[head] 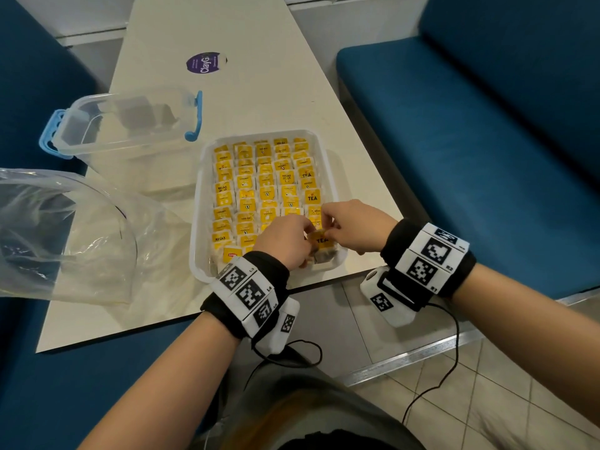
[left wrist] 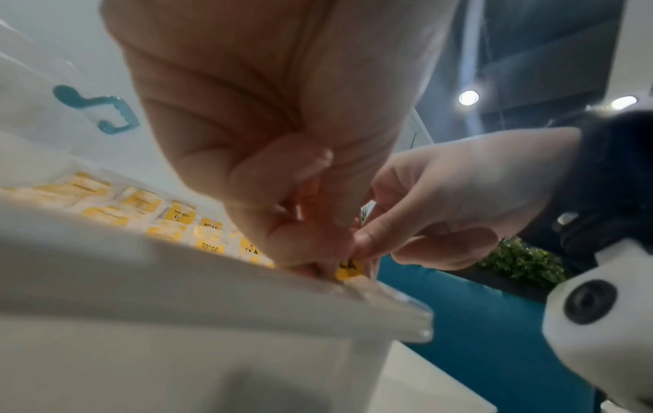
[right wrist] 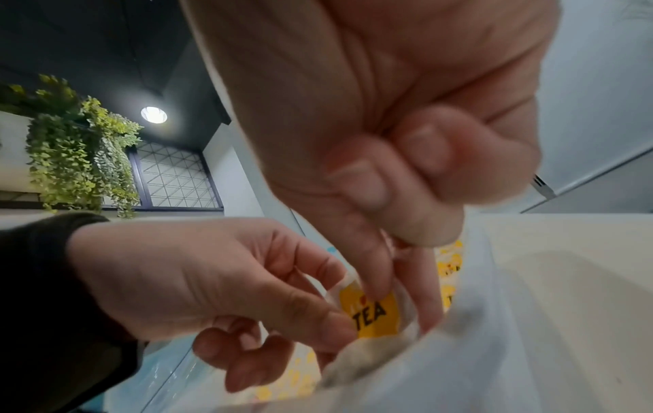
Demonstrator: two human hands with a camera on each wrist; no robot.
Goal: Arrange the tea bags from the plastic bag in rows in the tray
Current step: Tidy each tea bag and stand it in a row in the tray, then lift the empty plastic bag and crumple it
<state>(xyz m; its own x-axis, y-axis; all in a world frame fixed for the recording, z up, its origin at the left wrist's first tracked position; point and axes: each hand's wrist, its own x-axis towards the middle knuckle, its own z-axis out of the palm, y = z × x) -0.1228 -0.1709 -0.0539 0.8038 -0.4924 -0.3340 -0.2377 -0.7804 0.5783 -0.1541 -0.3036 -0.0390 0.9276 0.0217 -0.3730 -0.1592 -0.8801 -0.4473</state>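
Tea bags (head: 266, 186), yellow-tagged, are laid in rows filling a white tray (head: 198, 222) on the white table (head: 259, 92). One tea bag marked TEA (head: 319, 243) is held at the tray's near right corner, between both hands. Left hand (head: 285, 240): thumb and forefinger are pinched on that bag's left edge, remaining fingers (right wrist: 240, 355) curled beneath. Right hand (head: 354, 224): fingertips (right wrist: 374, 287) are pressed on the bag's upper edge, two fingers folded into the palm. Plastic bag (head: 65, 235), clear and crumpled, is spread at the table's near left edge. Clear storage box (head: 130, 121) with blue latches is set beyond it, left of the tray. Round purple sticker (head: 204, 64) is seen further back.
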